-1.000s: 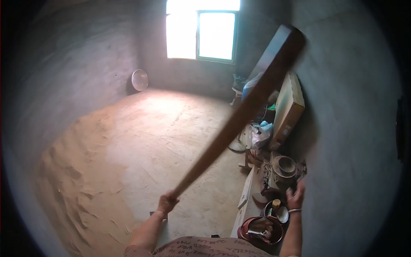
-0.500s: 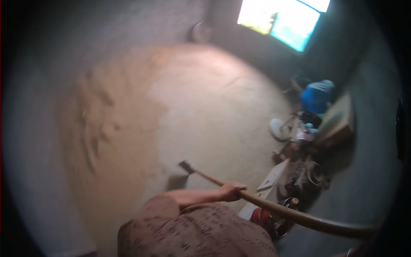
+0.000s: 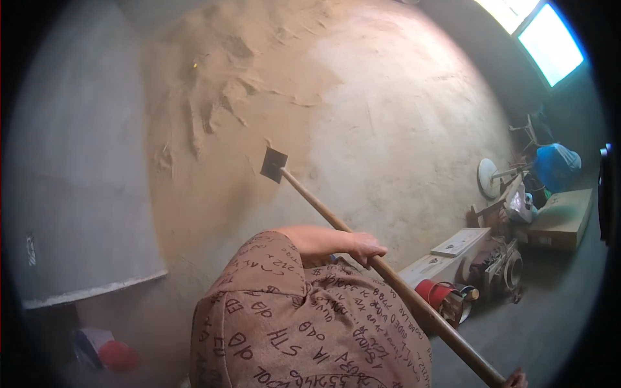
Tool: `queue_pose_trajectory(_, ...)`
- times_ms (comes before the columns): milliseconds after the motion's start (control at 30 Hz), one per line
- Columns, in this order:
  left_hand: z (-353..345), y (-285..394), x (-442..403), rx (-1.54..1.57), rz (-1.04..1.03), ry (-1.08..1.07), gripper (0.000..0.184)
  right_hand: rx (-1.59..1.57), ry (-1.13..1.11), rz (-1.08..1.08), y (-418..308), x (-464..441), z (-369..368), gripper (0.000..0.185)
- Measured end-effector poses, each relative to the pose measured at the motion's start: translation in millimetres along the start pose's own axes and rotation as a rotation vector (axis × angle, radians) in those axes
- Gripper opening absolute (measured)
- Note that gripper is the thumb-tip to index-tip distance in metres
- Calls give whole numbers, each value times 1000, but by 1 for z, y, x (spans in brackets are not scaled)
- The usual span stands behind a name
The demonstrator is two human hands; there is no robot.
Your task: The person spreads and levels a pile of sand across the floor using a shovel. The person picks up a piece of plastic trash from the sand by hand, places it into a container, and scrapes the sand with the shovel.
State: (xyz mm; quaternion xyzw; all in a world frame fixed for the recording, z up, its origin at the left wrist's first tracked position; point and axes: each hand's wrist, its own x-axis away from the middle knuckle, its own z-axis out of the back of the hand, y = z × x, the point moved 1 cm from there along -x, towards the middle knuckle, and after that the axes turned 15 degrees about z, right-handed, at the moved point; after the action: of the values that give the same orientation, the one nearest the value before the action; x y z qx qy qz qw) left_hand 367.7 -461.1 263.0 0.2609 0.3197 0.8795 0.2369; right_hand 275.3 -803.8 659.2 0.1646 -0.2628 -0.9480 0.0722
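Observation:
A hoe (image 3: 310, 199) with a long wooden handle runs diagonally across the view. Its square dark blade (image 3: 272, 161) is over the brown sand (image 3: 239, 129), near where the sand meets the paler floor; whether it touches cannot be made out. My left hand (image 3: 367, 249) is wrapped around the middle of the handle, its arm reaching across in front of my chest. At the bottom right edge, my right hand (image 3: 515, 379) grips the handle close to its lower end, mostly cut off by the frame.
Along the right wall stand a cardboard box (image 3: 563, 220), a blue bag (image 3: 556, 167), a round white disc (image 3: 488, 178) and a red bucket (image 3: 435, 293). White boards (image 3: 446, 252) lie beside them. A wall (image 3: 84, 174) with a ledge rises at left, a red object (image 3: 118, 354) below.
The view has swung, so more sand and the lower left show. The hoe's blade now appears higher, over the sand, and its handle slopes more steeply. My right hand has come partly into view.

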Motion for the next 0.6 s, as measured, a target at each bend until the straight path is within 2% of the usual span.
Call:
queue_pose_trajectory(100, -33, -5, 20, 12, 50, -27, 36, -82, -221, -2, -8, 1, -8, 34)
queue_pose_trajectory(200, -66, -11, 34, 57, 87, -25, 32, -33, -334, 169, -10, 14, -17, 38)
queue_pose_trajectory(300, -97, -8, 48, 102, 134, -65, 28, -176, -461, 142, -20, 30, -11, 40)
queue_pose_trajectory(400, -116, -8, 67, 85, 148, -77, 28, -205, -509, 163, -23, 52, -12, 39)
queue_pose_trajectory(600, -137, -48, 118, 91, 220, -79, 29, -532, -450, 172, -71, 79, 7, 34)
